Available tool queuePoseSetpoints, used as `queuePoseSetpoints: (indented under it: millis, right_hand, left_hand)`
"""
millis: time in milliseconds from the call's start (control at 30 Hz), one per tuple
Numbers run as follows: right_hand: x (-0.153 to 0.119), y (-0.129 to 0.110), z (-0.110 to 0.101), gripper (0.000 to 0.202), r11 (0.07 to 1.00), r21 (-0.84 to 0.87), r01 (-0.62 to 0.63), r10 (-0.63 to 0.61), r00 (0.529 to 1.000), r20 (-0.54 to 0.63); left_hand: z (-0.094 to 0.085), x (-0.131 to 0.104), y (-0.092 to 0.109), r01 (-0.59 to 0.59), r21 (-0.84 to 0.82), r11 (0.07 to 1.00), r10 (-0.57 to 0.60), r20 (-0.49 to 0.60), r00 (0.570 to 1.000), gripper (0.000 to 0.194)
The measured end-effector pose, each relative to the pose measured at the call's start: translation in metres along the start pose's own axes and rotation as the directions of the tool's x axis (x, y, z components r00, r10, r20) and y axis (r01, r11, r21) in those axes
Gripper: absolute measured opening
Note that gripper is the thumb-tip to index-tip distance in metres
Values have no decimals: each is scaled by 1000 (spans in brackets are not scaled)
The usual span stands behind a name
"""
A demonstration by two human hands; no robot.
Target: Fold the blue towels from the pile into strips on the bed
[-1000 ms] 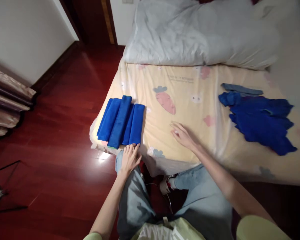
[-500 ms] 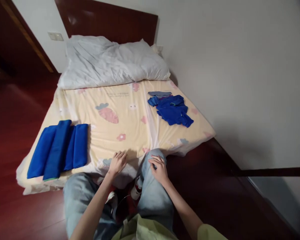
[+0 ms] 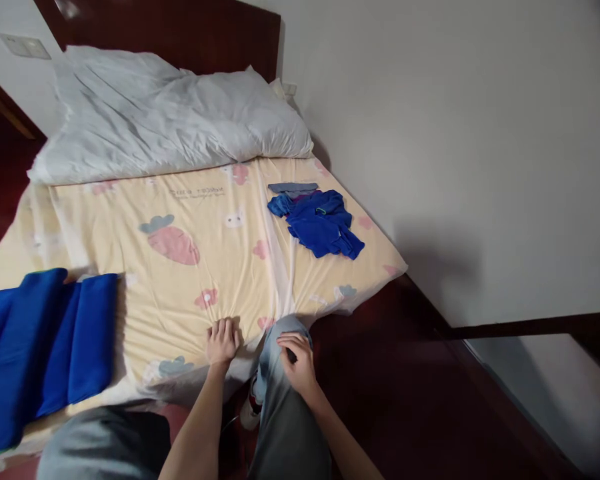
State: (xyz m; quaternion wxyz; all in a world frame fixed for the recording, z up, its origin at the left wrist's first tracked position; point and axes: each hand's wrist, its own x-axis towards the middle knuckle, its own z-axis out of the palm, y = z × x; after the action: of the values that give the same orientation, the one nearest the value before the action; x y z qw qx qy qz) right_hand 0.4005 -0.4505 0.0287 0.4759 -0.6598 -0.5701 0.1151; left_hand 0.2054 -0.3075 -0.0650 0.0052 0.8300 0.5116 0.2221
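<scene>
My left hand [image 3: 223, 341] rests on the near edge of the bed, its fingers lying on the yellow patterned sheet [image 3: 170, 300] with nothing held. On my right knee, in pale blue jeans [image 3: 275, 373], lies my right hand [image 3: 298, 360], loosely bent, thumb apart from the fingers, holding nothing. Left of my hands is a set of folded blue cloths [image 3: 93, 333], one strip laid across the others and partly cut off by the frame. A crumpled blue garment [image 3: 320, 223] lies farther off on the right side of the bed, beside a folded grey cloth [image 3: 293, 189].
A white quilt or pillow [image 3: 180, 127] is bunched against the dark wooden headboard [image 3: 180, 33]. The bare wall [image 3: 455, 133] runs along the right. Dark red floor [image 3: 375, 387] shows beside the bed, with a pale low surface [image 3: 555, 380] at the lower right.
The view has swung right and closer to the bed, so the bedding and cloths sit farther left. My left hand has shifted slightly on the sheet; my right hand stays on the knee.
</scene>
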Motion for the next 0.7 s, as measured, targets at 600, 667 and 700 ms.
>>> queuePoseSetpoints:
  millis: [600, 667, 700]
  right_hand:
    - [303, 157, -60, 47, 578, -307, -756, 633, 653, -416]
    - [310, 162, -58, 47, 535, -300, -790, 664, 612, -429]
    - [311, 165, -59, 47, 549, -315, -774, 647, 633, -426]
  left_hand:
    - [-3, -7, 9, 107, -141, 984, -81, 182, 980, 25]
    - [-3, -8, 10, 108, -133, 985, -81, 192, 978, 25]
    - [-2, -9, 10, 105, -129, 986, -79, 193, 978, 25]
